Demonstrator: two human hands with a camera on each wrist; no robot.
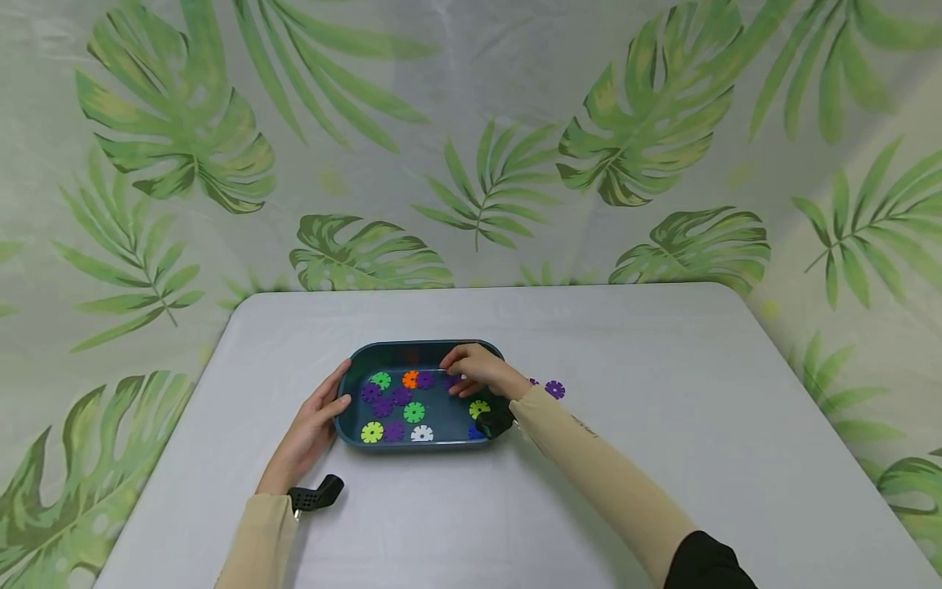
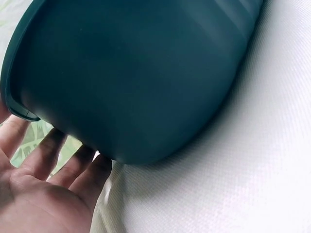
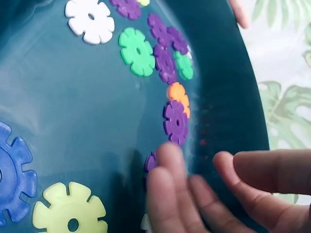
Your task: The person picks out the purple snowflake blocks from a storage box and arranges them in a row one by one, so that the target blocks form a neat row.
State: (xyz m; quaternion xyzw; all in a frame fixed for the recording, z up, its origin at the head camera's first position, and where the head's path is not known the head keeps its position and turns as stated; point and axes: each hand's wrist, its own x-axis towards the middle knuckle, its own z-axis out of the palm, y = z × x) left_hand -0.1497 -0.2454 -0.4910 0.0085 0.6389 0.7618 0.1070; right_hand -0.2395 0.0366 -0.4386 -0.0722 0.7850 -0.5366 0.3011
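A dark teal tray (image 1: 449, 413) with rounded ends holds several notched plastic discs. My left hand (image 1: 312, 425) holds the tray's left end, thumb at the rim; in the left wrist view the fingers (image 2: 92, 177) touch the outer wall. Over the tray's right part hovers my right hand (image 1: 482, 372). In the right wrist view its fingers are blurred and parted from the thumb, with nothing seen between them. Closest below are a purple disc (image 3: 151, 162), partly hidden by the fingertips, and another purple disc (image 3: 176, 122) against an orange disc (image 3: 178, 92).
Inside the tray also lie a white disc (image 1: 422, 433), a green disc (image 1: 414, 411), a yellow disc (image 1: 372, 432) and a blue disc (image 3: 12, 174). Outside, right of the tray, a purple disc (image 1: 555, 389) lies on the white table (image 1: 648, 352). Behind hangs a leaf-print cloth (image 1: 515, 98).
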